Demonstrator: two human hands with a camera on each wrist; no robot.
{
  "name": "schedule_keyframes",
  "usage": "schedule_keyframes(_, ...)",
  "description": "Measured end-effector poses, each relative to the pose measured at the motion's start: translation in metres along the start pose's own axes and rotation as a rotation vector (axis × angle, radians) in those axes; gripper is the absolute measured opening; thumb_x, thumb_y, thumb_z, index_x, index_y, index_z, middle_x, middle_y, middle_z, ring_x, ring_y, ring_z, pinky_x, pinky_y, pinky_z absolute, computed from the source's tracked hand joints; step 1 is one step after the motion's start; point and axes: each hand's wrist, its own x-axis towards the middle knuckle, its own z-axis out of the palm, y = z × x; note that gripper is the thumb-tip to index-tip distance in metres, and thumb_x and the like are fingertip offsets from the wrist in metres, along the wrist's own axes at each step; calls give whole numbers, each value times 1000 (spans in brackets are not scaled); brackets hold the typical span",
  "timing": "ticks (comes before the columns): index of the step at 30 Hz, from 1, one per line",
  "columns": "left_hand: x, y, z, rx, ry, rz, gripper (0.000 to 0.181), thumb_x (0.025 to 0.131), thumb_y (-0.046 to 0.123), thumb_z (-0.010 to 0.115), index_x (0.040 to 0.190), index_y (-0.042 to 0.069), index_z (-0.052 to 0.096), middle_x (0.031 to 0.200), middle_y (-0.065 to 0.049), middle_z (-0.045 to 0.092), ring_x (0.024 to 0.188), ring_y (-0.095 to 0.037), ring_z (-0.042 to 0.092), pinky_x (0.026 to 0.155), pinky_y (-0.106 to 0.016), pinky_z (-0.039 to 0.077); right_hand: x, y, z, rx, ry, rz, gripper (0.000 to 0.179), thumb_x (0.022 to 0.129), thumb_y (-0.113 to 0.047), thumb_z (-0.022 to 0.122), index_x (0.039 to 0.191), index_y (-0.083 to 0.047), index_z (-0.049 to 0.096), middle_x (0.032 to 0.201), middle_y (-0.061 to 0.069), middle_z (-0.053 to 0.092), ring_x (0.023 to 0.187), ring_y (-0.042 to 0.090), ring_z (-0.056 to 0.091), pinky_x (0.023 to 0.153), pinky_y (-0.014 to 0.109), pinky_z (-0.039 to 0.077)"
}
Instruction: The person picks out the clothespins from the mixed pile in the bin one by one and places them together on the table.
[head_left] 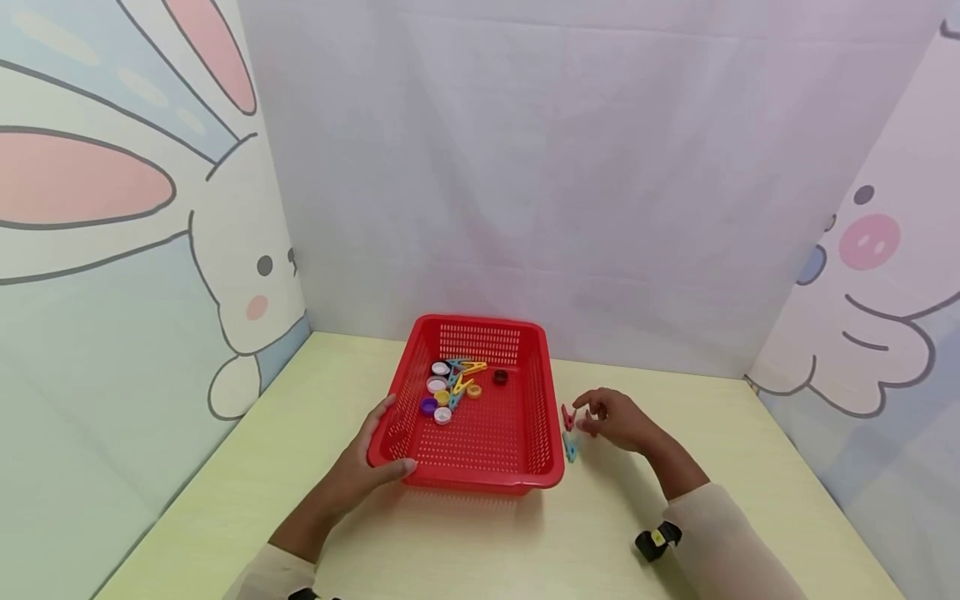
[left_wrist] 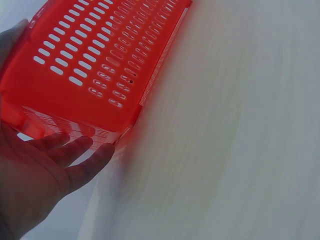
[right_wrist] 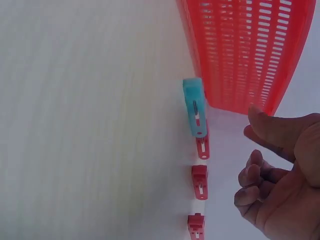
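Note:
A red plastic basket (head_left: 480, 481) with slotted walls stands on the table. My left hand (head_left: 360, 467) grips its near left corner, thumb over the rim and fingers against the outside wall (left_wrist: 75, 100). Right of the basket, my right hand (head_left: 618, 421) hovers by some clothespins, its fingers loosely bent and nothing seen between them. A blue clothespin (right_wrist: 195, 107) lies closest to the basket in the right wrist view. Red clothespins (right_wrist: 199, 182) lie in a row beyond it, beside the right hand (right_wrist: 285, 175). The fingers partly cover one of them in the head view.
Inside the basket, toward its left side, lie white caps (head_left: 443, 415), a purple cap (head_left: 428, 406), yellow caps (head_left: 474, 391) and several blue and yellow clothespins (head_left: 474, 367). A dark brown cap (head_left: 500, 377) sits apart from them. A pale curtain (head_left: 540, 167) hangs behind the table (head_left: 465, 550).

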Motion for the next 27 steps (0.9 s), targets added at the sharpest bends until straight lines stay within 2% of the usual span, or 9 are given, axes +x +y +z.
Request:
schedule_keyframes(4, 0, 0, 0, 6, 0, 0, 116, 88, 25, 90, 174, 32, 12, 172, -18, 34, 152, -47, 45, 95, -47, 68, -6, -8, 5, -18, -33, 66, 38, 90, -18, 89, 122, -1, 75, 87, 4, 61, 80, 19, 54, 63, 28, 49)
schedule_keyframes(7, 0, -1, 0, 10, 2, 1, 118, 87, 26, 91, 174, 32, 12, 172, -19, 35, 152, -47, 45, 95, -47, 68, -11, -13, 9, -18, -67, 111, 46, 87, -20, 92, 124, -1, 73, 86, 6, 61, 79, 19, 55, 63, 31, 49)
schedule_keyframes(13, 0, -1, 0, 9, 4, -4, 118, 87, 26, 91, 174, 32, 12, 171, -18, 36, 152, -47, 46, 95, -47, 68, -17, -18, 15, 1, -69, 249, 61, 78, -20, 97, 129, -3, 69, 99, 11, 66, 88, 23, 59, 70, 33, 56)
schedule_keyframes(16, 1, -2, -1, 6, 2, -8, 118, 87, 25, 91, 174, 32, 12, 171, -18, 36, 152, -46, 46, 95, -47, 68, -18, -18, 19, -7, -68, 292, 65, 76, -22, 99, 129, -5, 67, 104, 11, 66, 91, 24, 59, 72, 34, 57)
schedule_keyframes(22, 2, -1, -1, -1, -4, -19, 116, 88, 25, 90, 174, 33, 12, 172, -17, 35, 152, -45, 46, 95, -46, 68, -18, -16, 25, -48, -55, 306, 67, 74, -23, 100, 129, -5, 64, 103, 12, 64, 92, 25, 58, 71, 34, 55)
schedule_keyframes(25, 3, -1, -1, -6, -2, -22, 115, 89, 25, 89, 174, 33, 13, 171, -17, 35, 151, -46, 46, 95, -46, 68, -18, -14, 28, -70, -49, 311, 68, 73, -25, 100, 128, -6, 65, 112, 15, 66, 103, 31, 59, 78, 40, 60)
schedule_keyframes(27, 4, -2, -1, -7, -4, -22, 115, 89, 25, 89, 174, 33, 13, 171, -18, 35, 151, -46, 46, 95, -46, 68, -18, -12, 29, -93, -46, 309, 67, 73, -26, 100, 127, -7, 65, 124, 20, 67, 117, 40, 60, 88, 48, 63)
